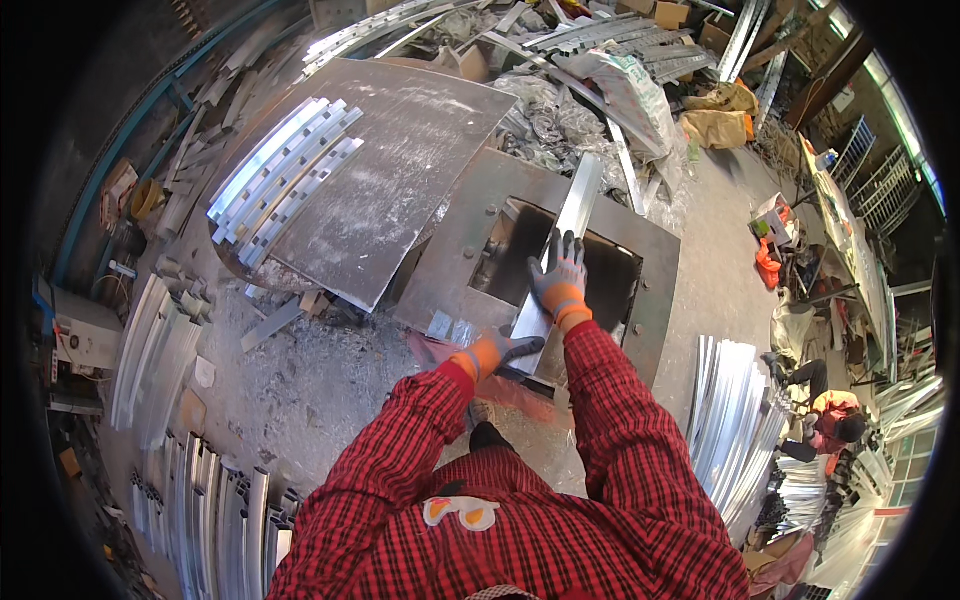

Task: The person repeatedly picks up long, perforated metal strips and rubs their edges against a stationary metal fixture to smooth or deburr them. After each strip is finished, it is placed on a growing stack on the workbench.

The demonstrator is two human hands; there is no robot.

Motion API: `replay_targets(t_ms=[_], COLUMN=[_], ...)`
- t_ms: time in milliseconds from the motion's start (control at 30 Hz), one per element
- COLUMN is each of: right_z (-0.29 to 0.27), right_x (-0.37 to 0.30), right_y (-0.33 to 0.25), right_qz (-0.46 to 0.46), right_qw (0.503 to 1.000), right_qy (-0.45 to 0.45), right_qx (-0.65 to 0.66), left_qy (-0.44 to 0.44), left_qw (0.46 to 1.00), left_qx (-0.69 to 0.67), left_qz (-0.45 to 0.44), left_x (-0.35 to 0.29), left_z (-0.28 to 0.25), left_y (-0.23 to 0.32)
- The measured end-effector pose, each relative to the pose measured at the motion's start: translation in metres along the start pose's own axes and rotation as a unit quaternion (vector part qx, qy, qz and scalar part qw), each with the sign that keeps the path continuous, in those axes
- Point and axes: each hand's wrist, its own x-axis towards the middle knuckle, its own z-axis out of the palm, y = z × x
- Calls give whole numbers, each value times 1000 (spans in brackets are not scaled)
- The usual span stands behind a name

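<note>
Metal bar points toward one o'clock across the dull, holed steel tabletop. My right hand lies on it, fingers spread; my left hand meets its near end, hold unclear. Notched strips rest at ten o'clock, crumpled plastic at twelve, a co-worker at four.
</note>
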Motion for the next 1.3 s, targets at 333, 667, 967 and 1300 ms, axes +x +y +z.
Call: replay_targets(t_ms=[333, 667, 967, 1300], right_z=[41, 44, 15, 15], right_x=[-239, -261, -12, -101], right_y=[-55, -65, -22, -46], right_qz=[-95, -68, 39, 12], right_qw=[995, 997, 999, 997], right_qy=[6, -21, 18, -15], right_qx=[-6, 14, 0, -70], left_qy=[-1, 15, 12, 10], left_qw=[999, 998, 951, 1000], left_qx=[46, 55, 277, -6], left_qz=[-8, 40, 134, -8], left_x=[-149, -147, -31, -76], left_z=[19, 19, -14, 6], left_y=[-209, -238, -1, -75])
